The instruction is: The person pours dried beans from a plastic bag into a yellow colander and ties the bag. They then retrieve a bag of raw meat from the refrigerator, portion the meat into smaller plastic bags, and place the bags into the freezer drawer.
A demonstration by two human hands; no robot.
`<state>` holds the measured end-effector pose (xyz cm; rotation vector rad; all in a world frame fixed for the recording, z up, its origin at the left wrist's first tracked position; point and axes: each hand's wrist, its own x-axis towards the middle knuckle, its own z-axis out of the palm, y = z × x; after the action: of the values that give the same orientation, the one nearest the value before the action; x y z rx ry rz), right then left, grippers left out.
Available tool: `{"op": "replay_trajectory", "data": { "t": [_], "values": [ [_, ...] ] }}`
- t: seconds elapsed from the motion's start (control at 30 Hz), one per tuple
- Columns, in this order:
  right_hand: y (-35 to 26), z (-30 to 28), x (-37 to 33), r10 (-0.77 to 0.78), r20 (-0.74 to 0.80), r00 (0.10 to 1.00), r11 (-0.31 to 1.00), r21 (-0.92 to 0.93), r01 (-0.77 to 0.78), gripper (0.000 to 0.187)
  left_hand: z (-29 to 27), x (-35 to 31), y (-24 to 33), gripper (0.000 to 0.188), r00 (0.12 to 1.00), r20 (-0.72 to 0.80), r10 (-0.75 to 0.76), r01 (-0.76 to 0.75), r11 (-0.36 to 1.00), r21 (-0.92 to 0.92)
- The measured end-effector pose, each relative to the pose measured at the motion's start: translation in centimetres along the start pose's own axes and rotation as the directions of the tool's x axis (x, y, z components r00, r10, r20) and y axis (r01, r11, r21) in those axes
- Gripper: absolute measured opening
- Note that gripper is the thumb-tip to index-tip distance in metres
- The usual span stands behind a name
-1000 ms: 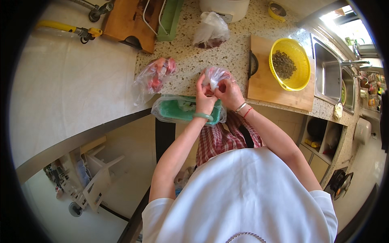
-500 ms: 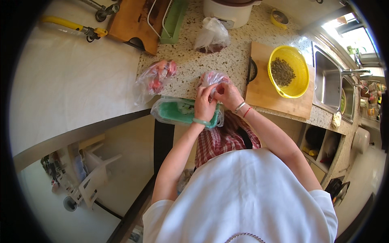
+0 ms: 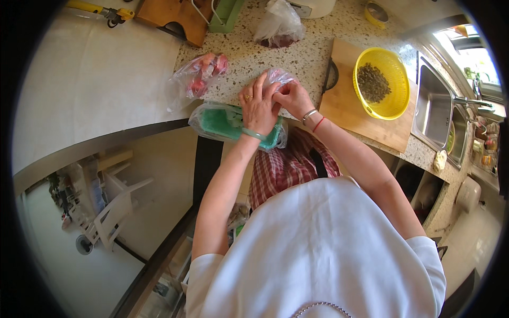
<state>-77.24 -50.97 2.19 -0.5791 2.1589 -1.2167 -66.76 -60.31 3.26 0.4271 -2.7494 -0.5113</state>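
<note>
My left hand [image 3: 257,110], with a ring and a green bangle, lies over the near left side of a clear plastic bag [image 3: 278,76] with something reddish inside. Its fingers are bent around the bag, and its thumb is partly hidden. At the bag's near right side, my right hand [image 3: 295,99] pinches the gathered plastic between thumb and fingers. Just below my left hand, at the counter's edge, is a green tray [image 3: 214,122] in clear plastic, with pale bits in it. Another clear bag of red-and-pale pieces [image 3: 204,74] sits left of my hands.
To the right, a yellow colander [image 3: 386,108] holding small dark pieces stands on a wooden board [image 3: 339,114]. Beyond it is a steel sink [image 3: 432,106]. A tied bag with dark red contents [image 3: 280,26], a yellow bowl [image 3: 376,15] and a green rack [image 3: 227,18] are farther back.
My left hand has shifted leftward and its fingers now reach farther over the bag, apart from the right fingers. The right hand keeps its pinch. The whole view has tilted slightly.
</note>
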Motion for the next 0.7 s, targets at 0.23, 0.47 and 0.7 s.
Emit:
{"op": "replay_trajectory", "data": {
  "t": [0.23,0.47,0.7],
  "values": [
    [-1.1,-0.2,0.4,0.041,-0.096,0.995,0.995,-0.082,-0.049,0.038,3.0,2.3,-3.5,0.045,0.979,0.044,0.201,-0.204,0.975,0.087],
    [-0.3,1.1,2.4,0.205,-0.174,0.963,0.947,0.283,-0.151,0.026,3.9,4.0,-5.3,0.053,0.982,-0.001,0.191,-0.191,0.980,0.063],
    [-0.9,-2.2,4.5,0.020,-0.435,0.900,1.000,-0.003,-0.024,0.024,-2.9,-4.2,-9.4,0.050,0.830,0.400,-0.389,0.538,0.368,-0.758]
  ]
}}
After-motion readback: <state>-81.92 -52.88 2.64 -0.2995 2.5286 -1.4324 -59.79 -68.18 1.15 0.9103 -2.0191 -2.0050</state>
